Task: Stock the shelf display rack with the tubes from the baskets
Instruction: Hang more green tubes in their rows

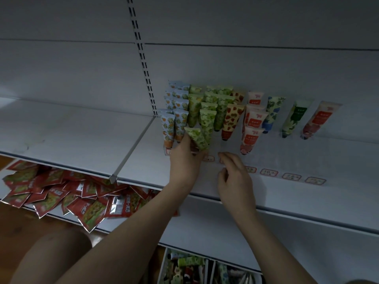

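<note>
We see dim light on white metal shelving [71,128], its back panel [246,64] split by a slotted upright [141,56]; brown wooden floor [18,226] shows lower left.

you have one view only, the wide-angle camera on your head, so no second view shares the scene. it looks forward and down from close in front of the white metal shelf [307,160], near enough that both forearms reach in from the bottom edge. the shelf's slotted white upright [143,64] leans and the board edges bow, as a wide lens bends them. the clear plastic display rack of patterned tubes [272,140] sits just right of centre; the lower shelf with red foil sachets [61,193] fills the lower left.
</note>
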Demonstrator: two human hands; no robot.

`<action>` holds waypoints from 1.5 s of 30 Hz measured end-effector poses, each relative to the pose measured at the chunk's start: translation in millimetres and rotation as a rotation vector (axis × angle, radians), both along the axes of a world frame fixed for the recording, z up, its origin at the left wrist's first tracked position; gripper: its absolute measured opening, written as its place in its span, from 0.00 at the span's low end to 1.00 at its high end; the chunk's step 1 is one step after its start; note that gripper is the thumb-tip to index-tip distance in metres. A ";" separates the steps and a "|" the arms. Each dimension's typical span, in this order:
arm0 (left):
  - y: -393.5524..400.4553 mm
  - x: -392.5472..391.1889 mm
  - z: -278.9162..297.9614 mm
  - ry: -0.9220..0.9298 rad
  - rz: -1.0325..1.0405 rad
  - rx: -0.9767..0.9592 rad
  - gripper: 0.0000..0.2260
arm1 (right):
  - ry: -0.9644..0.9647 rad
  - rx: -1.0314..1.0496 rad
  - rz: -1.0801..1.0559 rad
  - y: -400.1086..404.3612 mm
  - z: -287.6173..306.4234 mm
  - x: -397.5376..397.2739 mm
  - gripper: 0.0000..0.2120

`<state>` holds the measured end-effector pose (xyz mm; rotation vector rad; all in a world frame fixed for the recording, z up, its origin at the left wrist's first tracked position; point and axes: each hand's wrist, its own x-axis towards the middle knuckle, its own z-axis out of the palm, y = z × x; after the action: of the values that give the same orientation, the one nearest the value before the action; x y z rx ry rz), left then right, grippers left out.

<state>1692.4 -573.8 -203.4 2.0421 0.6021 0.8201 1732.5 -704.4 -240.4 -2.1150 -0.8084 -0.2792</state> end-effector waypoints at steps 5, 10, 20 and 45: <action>4.0 4.7 2.0 0.040 -0.016 0.056 0.11 | 0.012 0.001 0.001 0.1 0.0 1.1 0.22; 13.1 7.8 11.3 0.111 -0.037 0.034 0.13 | 0.023 0.011 0.007 -0.8 1.0 -0.1 0.22; 19.3 7.3 13.3 0.145 -0.051 -0.003 0.15 | 0.052 0.152 -0.004 6.9 22.1 2.1 0.14; 38.6 4.5 21.0 0.252 -0.199 0.166 0.09 | 0.232 0.105 0.077 34.8 46.9 34.3 0.08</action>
<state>1696.9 -535.2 -182.4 2.3348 0.4695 0.5145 1766.8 -669.5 -193.6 -1.9696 -0.7196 -0.0333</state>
